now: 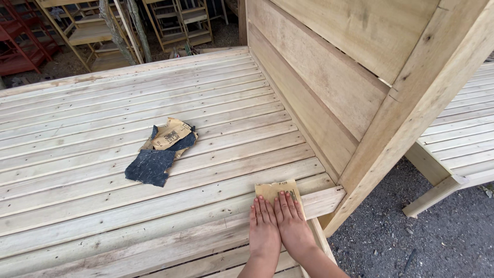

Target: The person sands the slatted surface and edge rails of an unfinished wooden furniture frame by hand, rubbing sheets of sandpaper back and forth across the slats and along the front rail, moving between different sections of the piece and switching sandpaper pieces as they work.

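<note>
My left hand (264, 230) and my right hand (292, 225) lie flat side by side, palms down, on a tan sheet of sandpaper (277, 190). Both press it onto a slat near the front right corner of a pale wooden slatted bed frame (103, 206). Only the sheet's far part shows beyond my fingertips. Further left on the slats lie loose crumpled pieces of sandpaper (160, 152), dark grit side and tan backing both showing, well apart from my hands.
A tall plank headboard (329, 82) rises to the right of the slats, with a slanted post (411, 113). Another slatted frame (463, 134) stands at far right over gravel ground (411, 242). Wooden racks (180, 20) and red shelving (20, 41) stand behind.
</note>
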Available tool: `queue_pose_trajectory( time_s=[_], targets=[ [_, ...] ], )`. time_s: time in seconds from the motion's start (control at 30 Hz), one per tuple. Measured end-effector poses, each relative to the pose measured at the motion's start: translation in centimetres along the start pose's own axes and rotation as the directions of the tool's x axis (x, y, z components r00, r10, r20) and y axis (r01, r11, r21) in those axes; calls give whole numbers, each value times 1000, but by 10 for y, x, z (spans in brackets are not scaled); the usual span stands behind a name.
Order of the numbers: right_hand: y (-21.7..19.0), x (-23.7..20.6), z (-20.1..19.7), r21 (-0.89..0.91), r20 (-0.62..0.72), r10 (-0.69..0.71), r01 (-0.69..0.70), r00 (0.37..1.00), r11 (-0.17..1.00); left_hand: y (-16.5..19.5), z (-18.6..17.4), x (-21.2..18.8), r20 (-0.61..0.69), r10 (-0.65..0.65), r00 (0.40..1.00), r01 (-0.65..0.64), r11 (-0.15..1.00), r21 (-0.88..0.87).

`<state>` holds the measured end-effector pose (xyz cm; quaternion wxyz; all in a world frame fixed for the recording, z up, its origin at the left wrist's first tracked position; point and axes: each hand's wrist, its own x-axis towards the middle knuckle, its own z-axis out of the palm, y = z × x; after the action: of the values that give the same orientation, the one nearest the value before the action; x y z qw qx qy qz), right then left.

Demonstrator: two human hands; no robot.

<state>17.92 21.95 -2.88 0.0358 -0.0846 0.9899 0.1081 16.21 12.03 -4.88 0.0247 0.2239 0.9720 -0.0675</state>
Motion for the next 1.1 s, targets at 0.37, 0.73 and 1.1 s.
queue_pose_trajectory(
  time_s=[0.37, 0.73, 1.1],
  targets=[
    [-44, 7, -14, 40, -88, -80, 84, 993, 996, -44, -35, -40, 97, -69, 993, 69, 998, -3],
    [-80, 32, -1, 102, -126, -125, 138, 984, 985, -79, -21, -46, 183, -150, 972, 142, 988, 55],
    [-91, 26, -20, 148, -113, -149, 164, 982, 975, -88, -23, -55, 252, -147, 956, 137, 989, 59]
  ],
)
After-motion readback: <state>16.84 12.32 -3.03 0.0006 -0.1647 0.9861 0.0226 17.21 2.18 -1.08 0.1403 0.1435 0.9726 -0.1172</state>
